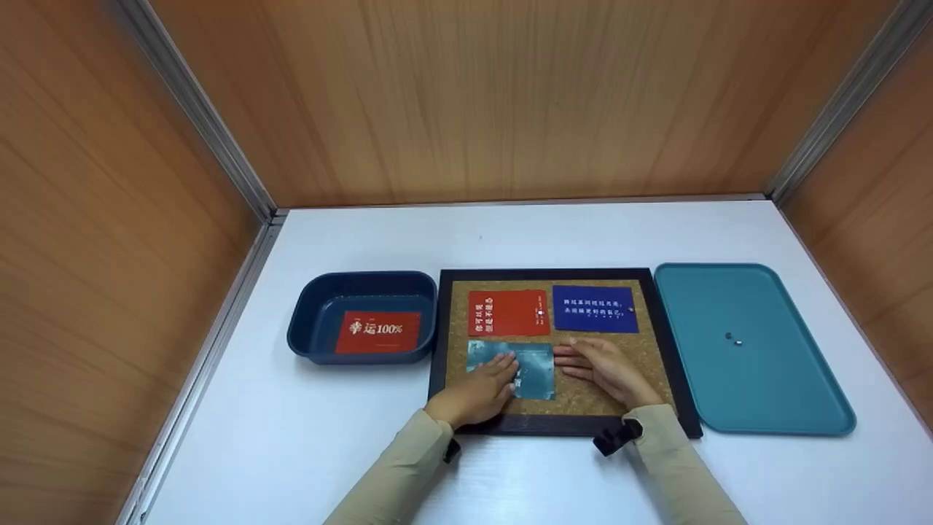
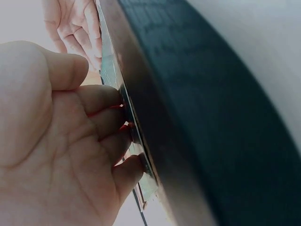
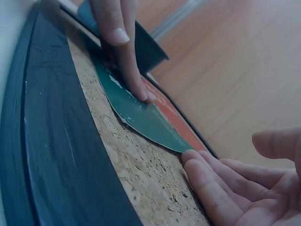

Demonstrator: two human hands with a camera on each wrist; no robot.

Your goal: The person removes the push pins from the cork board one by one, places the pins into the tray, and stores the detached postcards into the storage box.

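A teal card (image 1: 538,368) lies on the lower left of a black-framed cork board (image 1: 598,402). My left hand (image 1: 474,394) presses the card's face with its fingers extended; its fingertips (image 2: 134,162) touch the card in the left wrist view. Along the card's right edge is my right hand (image 1: 612,370), thumb up and fingers extended. In the right wrist view, the right fingertips (image 3: 197,172) meet the card's corner, and the card's near edge rises slightly off the cork. Above it on the board are a red card (image 1: 508,313) and a blue card (image 1: 594,309).
Left of the board stands a dark blue bin (image 1: 297,343) with another red card (image 1: 379,332) inside. A teal tray (image 1: 765,394) sits against the board's right side, holding a few tiny metallic pieces (image 1: 738,343). Wooden panels (image 1: 510,102) enclose the white table (image 1: 240,437).
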